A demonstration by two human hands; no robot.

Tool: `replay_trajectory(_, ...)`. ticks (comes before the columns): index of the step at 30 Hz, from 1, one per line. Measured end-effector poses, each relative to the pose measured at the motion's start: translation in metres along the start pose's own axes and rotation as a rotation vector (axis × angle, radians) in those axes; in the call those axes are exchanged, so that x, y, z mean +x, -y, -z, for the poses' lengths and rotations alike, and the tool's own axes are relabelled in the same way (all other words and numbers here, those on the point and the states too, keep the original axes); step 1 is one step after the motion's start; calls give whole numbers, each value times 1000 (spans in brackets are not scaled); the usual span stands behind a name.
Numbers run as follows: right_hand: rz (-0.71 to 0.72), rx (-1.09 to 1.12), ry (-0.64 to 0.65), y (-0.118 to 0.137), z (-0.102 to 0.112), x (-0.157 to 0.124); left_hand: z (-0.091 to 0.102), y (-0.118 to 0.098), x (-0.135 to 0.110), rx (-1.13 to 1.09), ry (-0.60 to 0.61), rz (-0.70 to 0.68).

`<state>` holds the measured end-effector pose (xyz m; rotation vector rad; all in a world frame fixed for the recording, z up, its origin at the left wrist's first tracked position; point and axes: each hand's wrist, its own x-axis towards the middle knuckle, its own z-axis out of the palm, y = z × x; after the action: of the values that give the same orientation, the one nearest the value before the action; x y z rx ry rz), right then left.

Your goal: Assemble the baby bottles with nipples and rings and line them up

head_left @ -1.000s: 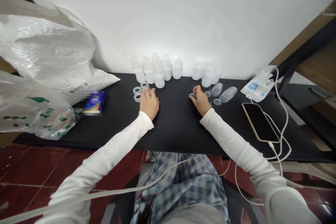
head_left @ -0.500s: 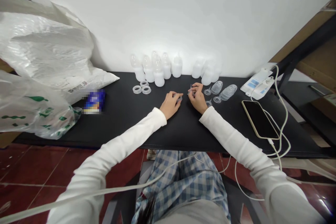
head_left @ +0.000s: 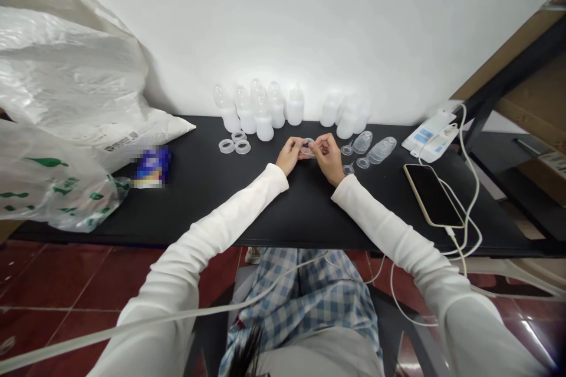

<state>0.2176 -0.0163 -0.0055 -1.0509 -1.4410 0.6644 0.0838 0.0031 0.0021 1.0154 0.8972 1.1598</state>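
Observation:
My left hand (head_left: 289,154) is closed around the edge of a clear bottle collar ring (head_left: 305,145), which it lifts off the black table. My right hand (head_left: 328,156) meets it from the other side, fingers pinched at the ring. A small clear bottle nipple is in that pinch, mostly covered by the fingers. Clear nipples (head_left: 348,169) lie to the right of this hand, with clear bottle caps (head_left: 381,151) beyond them. Left of my hands lie 3 loose collar rings (head_left: 242,146). Behind the rings stand several white bottles (head_left: 264,125) with clear caps.
More white bottles (head_left: 345,126), uncapped, stand at the back right against the wall. A phone (head_left: 433,195) with a white cable and a power strip (head_left: 431,135) lie at right. Plastic bags (head_left: 66,171) and a blue packet (head_left: 153,165) occupy the left.
My hands have come together. The left hand has raised the collar ring from the table, and the right hand has brought the nipple leftward to it. The view has shifted slightly.

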Motion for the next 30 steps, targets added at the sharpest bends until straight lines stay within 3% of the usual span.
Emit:
replay_trajectory(6,148,-277,-86,5,-1,8,-1,-2,-3,21,99,-39)
replay_trajectory(10,138,-372,-106,0,-4,18,1,-2,-1,0,123,19)
replay_trajectory(15,41,-271,-79,-8,-5,19,5,3,2,-21,134,-20)
replay_trajectory(20,14,-276,97,-6,0,13,8,10,5,-3,17,-53)
replay_trajectory(24,-68,-41,188,-9,2,12,12,14,7,73,-61,-88)
replay_trajectory(30,-133,118,200,-17,3,16,14,13,6,267,-47,-144)
